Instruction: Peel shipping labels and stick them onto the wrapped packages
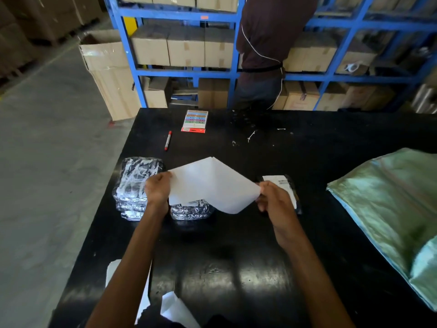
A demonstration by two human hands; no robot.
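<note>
Left hand (158, 188) and right hand (274, 197) pinch a white label sheet (212, 183); just beyond the right fingers (264, 188), a labelled package (280, 180) shows unreadable print.

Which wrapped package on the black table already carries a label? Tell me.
The dark flat package behind the right hand: a white printed label lies on its top. The two shiny plastic-wrapped stacks by the left hand show none.

Dim indoor light is falling from overhead, glaring in pale streaks off the glossy black counter (236, 275). Edges are bowing with wide-angle distortion, and the blue metal shelving (179, 15) is looking soft.
</note>
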